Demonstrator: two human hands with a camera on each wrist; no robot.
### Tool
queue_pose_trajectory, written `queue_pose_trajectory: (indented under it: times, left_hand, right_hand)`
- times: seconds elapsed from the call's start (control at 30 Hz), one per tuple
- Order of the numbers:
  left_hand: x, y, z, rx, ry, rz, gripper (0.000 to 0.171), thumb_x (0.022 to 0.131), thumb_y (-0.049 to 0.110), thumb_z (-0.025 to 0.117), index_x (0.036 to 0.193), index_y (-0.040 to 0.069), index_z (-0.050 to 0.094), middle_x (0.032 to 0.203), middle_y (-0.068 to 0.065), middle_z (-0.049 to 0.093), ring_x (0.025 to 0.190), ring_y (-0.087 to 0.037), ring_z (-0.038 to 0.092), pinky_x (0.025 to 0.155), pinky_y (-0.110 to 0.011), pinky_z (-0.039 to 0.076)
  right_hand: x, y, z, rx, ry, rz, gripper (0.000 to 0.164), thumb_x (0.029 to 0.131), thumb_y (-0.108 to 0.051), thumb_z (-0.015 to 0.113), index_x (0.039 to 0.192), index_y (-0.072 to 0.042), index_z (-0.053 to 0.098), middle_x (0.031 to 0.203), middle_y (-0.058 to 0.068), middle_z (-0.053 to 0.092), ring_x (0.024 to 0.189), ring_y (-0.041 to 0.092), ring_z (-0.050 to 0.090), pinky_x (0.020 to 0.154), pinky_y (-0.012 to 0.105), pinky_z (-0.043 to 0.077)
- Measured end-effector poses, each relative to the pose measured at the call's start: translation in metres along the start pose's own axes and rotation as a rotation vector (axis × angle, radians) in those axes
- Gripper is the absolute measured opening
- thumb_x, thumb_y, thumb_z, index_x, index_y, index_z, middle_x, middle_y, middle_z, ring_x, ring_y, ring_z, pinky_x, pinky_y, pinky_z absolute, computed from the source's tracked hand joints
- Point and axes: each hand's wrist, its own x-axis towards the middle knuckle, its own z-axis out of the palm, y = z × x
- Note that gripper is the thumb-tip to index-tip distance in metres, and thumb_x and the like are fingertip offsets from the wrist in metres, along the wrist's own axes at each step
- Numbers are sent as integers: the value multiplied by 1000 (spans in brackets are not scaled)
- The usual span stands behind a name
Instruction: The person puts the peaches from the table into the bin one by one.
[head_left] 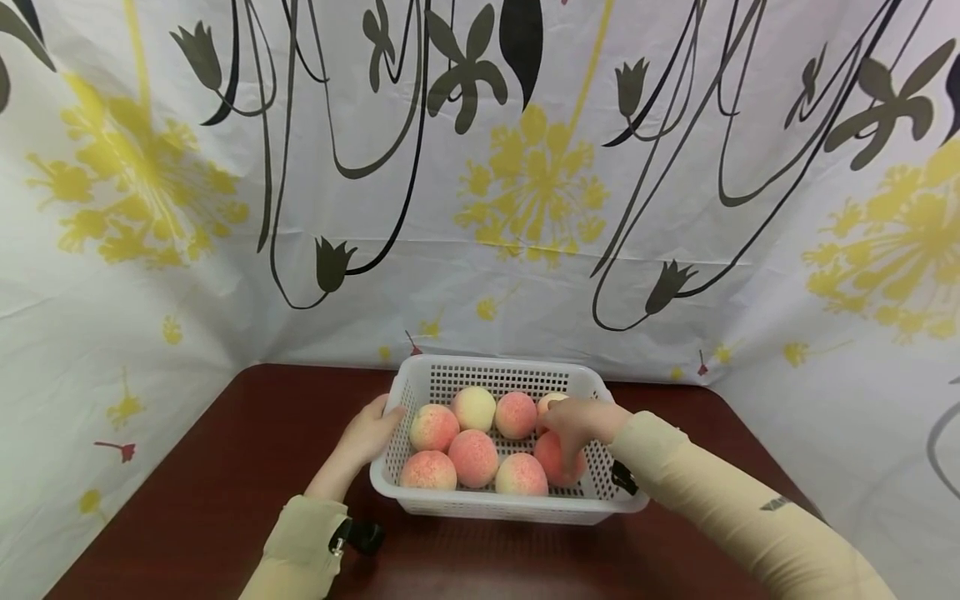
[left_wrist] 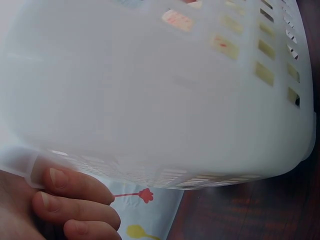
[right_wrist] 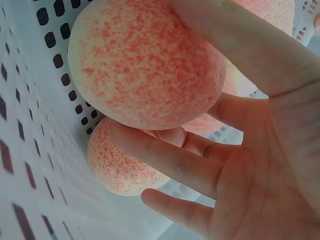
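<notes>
A white perforated plastic basket (head_left: 510, 507) stands on the table with several pink and pale-yellow peaches inside. My left hand (head_left: 369, 433) grips its left rim; in the left wrist view, the fingers (left_wrist: 80, 210) curl at the edge beside the basket wall (left_wrist: 115, 105). Over the basket's right part, my right hand (head_left: 581, 419) holds the front right peach (head_left: 553, 462). From the right wrist, that speckled peach (right_wrist: 145, 70) sits between thumb and fingers. A second peach (right_wrist: 125, 160) lies just past the fingers, near the yellowish back right peach (head_left: 551, 402).
The dark red-brown table (head_left: 225, 467) carries the basket near its far edge. White cloth with flower prints (head_left: 450, 275) hangs behind and at both sides. Other peaches, such as a pale yellow one (head_left: 474, 408), fill the basket's left and middle.
</notes>
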Motion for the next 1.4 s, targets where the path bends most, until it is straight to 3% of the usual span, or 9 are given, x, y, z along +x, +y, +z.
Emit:
queue_pose_trajectory:
  times: [0.2,0.6,0.77,0.9,1.07,1.17,1.4]
  left_hand:
    - [-1,-1,1,-2,2,-1,49,103,22,45,145,-3,36,119,-27,60,89,-32,68,68,-43,57]
    - [-2,-2,4,-16,-16,-5,50,103,21,44,145,-3,35,119,-28,60,90,-34,68,68,-44,57]
    - [0,-4,0,20,-8,-6,50,103,23,44,144,-3,37,116,-27,61,87,-32,68,67,-43,57]
    - [2,-8,-5,61,-6,-18,51,103,26,44,144,-2,37,115,-25,62,85,-28,68,67,-41,57]
    - [4,-14,-15,119,-15,-28,52,103,28,44,145,-2,36,114,-23,62,81,-25,68,65,-40,57]
    - [7,-16,-22,205,-33,-9,53,103,28,44,144,-3,37,114,-23,63,80,-23,67,67,-41,56]
    - [12,-13,-34,342,-109,-23,60,101,42,45,144,0,40,106,-13,66,75,-17,65,65,-37,53]
  right_hand:
    - [-1,2,-1,28,1,-28,59,60,-22,91,112,-18,65,103,-5,55,85,12,48,78,31,47]
    - [-13,15,-5,228,8,-86,61,63,-16,88,118,-8,65,107,-2,60,95,15,52,88,37,46]
    - [-19,21,-14,280,29,-78,60,73,-16,80,128,-8,58,115,8,61,103,25,57,85,42,48]
    - [-26,25,-21,326,53,-87,58,81,-25,75,132,-7,56,116,12,60,107,32,57,85,45,48]
    - [-31,32,-21,406,117,-75,55,83,-32,75,130,-8,59,114,9,61,102,26,61,85,42,49]
    - [-33,39,-20,435,170,-83,51,85,-30,73,129,-7,60,113,9,62,102,26,62,84,41,50]
    - [-37,64,-15,456,350,-106,43,88,-34,70,124,-10,64,112,8,66,101,25,63,83,40,52]
